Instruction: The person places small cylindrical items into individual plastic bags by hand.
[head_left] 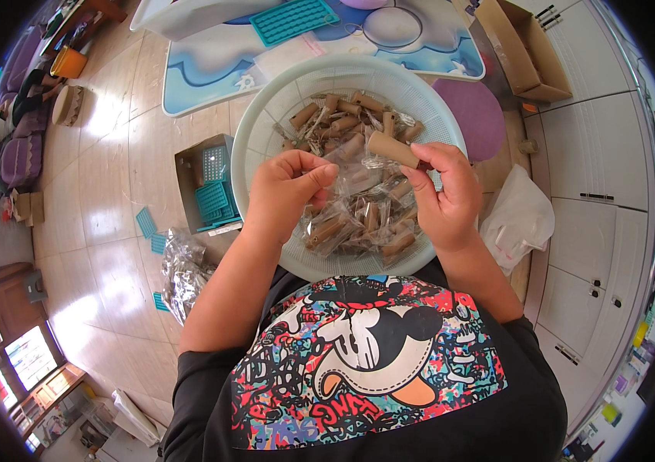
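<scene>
A brown cylinder (391,149) with a dark end, tilted, is gripped between the thumb and fingers of my right hand (447,196) over a large pale green mesh basket (256,115). My left hand (285,187) is closed in a pinch at the edge of a clear plastic bag (346,171), which hangs just below the cylinder. Underneath both hands, the basket holds many similar brown cylinders (330,229), most of them in crinkled clear wrappers. The basket rests at my lap.
Beyond the basket stands a blue-and-white table (212,73) with a teal slotted tray (293,21). A cardboard box (186,165) of teal trays and a pile of clear plastic (183,269) lie left. Right are a purple stool (481,119), a white bag (520,217) and cabinets (593,154).
</scene>
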{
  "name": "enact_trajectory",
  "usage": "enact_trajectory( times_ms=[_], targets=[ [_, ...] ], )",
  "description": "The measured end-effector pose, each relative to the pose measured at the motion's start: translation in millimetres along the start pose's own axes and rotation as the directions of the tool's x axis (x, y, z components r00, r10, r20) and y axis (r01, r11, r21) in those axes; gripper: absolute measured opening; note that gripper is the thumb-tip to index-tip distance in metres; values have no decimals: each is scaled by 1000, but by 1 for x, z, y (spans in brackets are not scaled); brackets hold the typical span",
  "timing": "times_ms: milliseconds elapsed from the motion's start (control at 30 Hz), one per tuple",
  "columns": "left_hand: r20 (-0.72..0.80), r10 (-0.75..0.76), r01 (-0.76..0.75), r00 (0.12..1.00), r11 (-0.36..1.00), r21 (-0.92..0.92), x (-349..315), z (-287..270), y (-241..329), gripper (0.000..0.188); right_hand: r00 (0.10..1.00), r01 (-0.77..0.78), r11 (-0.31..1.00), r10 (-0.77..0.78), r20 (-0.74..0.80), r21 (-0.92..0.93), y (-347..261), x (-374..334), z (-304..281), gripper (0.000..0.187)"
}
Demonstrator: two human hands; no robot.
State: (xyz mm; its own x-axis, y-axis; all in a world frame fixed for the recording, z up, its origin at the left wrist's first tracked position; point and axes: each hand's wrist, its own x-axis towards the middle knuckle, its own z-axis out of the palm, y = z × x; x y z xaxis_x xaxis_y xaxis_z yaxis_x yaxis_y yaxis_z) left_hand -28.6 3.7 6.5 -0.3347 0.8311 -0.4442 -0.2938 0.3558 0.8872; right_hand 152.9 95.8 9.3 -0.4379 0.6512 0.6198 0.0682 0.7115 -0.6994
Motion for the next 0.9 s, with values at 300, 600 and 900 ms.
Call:
enact_trajectory(
  times_ms=[300, 600, 900],
  targets=[
    [15, 119, -119, 993, 991, 55, -8, -4, 1, 11, 999, 12, 999, -13, -36, -45, 3, -1, -4, 27],
    [130, 204, -222, 970, 965, 137, -12, 1, -9, 23, 838, -511, 827, 417, 352, 236, 2, -6, -5, 24],
    [379, -200, 225, 903, 974, -24, -16, 4, 1, 32, 515, -841, 472, 548, 659, 264, 3, 4, -15, 20]
  ],
)
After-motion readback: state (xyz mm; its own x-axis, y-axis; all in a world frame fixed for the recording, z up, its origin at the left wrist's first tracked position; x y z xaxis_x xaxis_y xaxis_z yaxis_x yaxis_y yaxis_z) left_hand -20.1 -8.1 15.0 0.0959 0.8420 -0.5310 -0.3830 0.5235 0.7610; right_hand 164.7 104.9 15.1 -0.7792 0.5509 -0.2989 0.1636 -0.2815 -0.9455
